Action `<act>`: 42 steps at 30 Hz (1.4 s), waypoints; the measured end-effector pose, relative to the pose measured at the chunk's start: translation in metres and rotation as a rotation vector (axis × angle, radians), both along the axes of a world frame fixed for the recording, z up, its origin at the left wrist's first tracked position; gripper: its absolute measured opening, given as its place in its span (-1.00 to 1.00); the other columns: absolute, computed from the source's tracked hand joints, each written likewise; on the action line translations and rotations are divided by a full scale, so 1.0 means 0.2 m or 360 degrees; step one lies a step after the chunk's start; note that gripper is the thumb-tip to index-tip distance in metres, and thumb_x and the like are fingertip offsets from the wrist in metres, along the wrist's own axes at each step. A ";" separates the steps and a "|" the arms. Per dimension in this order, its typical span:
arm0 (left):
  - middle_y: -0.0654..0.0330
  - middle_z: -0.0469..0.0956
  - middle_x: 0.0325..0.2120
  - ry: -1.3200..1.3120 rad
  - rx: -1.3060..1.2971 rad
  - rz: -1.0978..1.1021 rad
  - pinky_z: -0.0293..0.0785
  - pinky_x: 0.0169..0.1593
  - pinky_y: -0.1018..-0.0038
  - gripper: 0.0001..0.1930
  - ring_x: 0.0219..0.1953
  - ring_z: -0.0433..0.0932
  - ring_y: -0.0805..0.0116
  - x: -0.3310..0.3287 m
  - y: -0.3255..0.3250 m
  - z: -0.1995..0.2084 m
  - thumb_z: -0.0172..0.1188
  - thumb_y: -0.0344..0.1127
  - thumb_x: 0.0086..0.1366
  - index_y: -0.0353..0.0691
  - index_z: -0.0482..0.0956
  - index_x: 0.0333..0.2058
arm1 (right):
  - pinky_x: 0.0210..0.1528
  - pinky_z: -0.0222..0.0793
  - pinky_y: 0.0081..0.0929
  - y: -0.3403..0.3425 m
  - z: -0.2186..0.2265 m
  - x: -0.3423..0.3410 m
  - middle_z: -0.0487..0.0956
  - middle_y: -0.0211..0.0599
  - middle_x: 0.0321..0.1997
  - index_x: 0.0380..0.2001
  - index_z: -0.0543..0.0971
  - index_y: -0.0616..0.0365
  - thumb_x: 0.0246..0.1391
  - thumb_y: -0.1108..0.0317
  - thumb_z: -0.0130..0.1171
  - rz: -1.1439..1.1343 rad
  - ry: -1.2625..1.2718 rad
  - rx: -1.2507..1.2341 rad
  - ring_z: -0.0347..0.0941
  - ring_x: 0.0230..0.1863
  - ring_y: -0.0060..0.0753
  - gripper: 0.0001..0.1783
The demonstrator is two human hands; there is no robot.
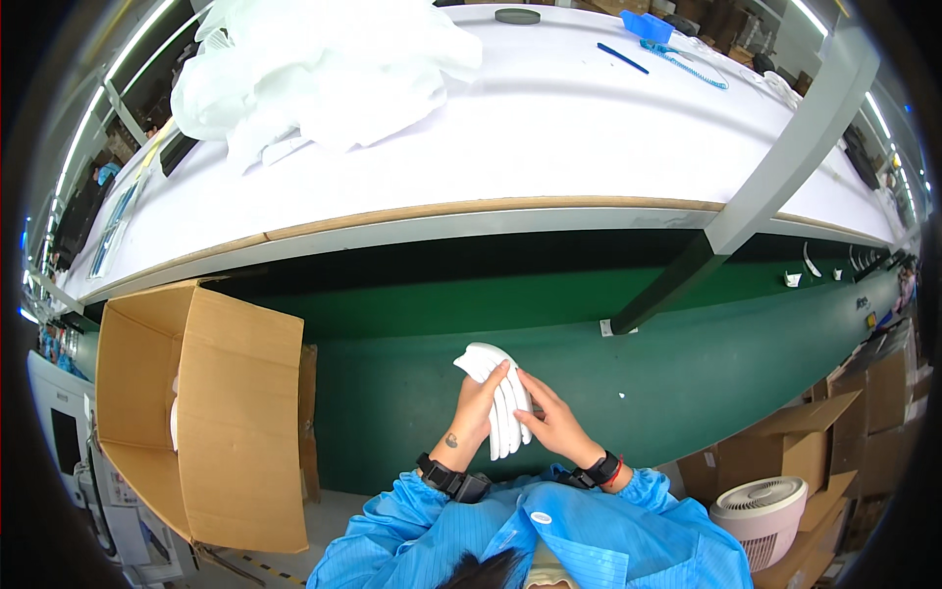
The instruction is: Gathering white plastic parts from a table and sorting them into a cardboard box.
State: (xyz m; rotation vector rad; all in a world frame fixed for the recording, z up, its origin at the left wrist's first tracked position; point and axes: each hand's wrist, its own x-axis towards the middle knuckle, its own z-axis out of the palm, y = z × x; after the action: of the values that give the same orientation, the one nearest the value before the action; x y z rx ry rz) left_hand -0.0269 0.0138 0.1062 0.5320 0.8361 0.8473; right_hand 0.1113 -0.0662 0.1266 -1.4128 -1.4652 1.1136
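A small stack of white, curved, strip-like pieces (503,432) is held upright between my two hands, over the green surface (392,393). My left hand (478,401) grips the stack along its left side, thumb lying across the front. On the other side, my right hand (555,420) presses its fingers and thumb against the pieces' right edge. The strips lie close together, their curved upper ends fanned slightly. What exactly these pieces are, I cannot tell.
An open cardboard box (240,422) stands at left, with something white inside. White sheeting (334,69) heaps on the white table (549,147) ahead. A grey post (785,137) rises at right. A round fan (760,515) and more cartons (805,442) stand at lower right.
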 end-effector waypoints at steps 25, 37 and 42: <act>-0.08 0.54 -0.19 0.0857 0.0733 0.0185 0.49 -0.13 0.38 -0.46 -0.14 0.56 0.17 0.06 -0.02 0.13 0.23 -0.15 0.19 -0.47 0.28 -0.05 | 0.18 0.27 -0.31 -0.01 -0.11 -0.03 0.43 -0.22 0.10 0.17 0.25 0.23 0.30 0.13 -0.12 -0.0129 0.1569 -0.0690 0.37 0.12 -0.35 -0.50; -0.10 0.41 -0.05 0.0895 0.0579 0.0221 0.42 0.01 0.34 -0.33 0.03 0.45 0.14 -0.22 -0.11 0.39 0.30 -0.26 0.08 -0.39 0.16 0.07 | 0.16 0.22 -0.50 0.02 0.12 -0.29 0.41 -0.29 0.08 0.20 0.22 0.25 0.23 0.26 0.04 -0.0048 0.0822 -0.0253 0.33 0.09 -0.48 -0.46; -0.04 0.41 -0.04 0.0767 0.0837 0.0293 0.38 0.06 0.32 -0.27 0.04 0.44 0.21 -0.60 -0.19 0.74 0.33 -0.33 0.02 -0.34 0.13 0.12 | 0.21 0.22 -0.28 0.09 0.29 -0.46 0.20 -0.13 0.28 0.31 -0.02 0.17 0.05 0.06 0.24 0.0408 0.0891 0.0000 0.31 0.16 -0.24 -0.08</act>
State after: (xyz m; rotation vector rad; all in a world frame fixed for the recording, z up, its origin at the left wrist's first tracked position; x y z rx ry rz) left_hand -0.1461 -0.0245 0.2542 1.1666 1.1148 1.1384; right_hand 0.0202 -0.0480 0.1840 -0.8223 -1.2473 1.5182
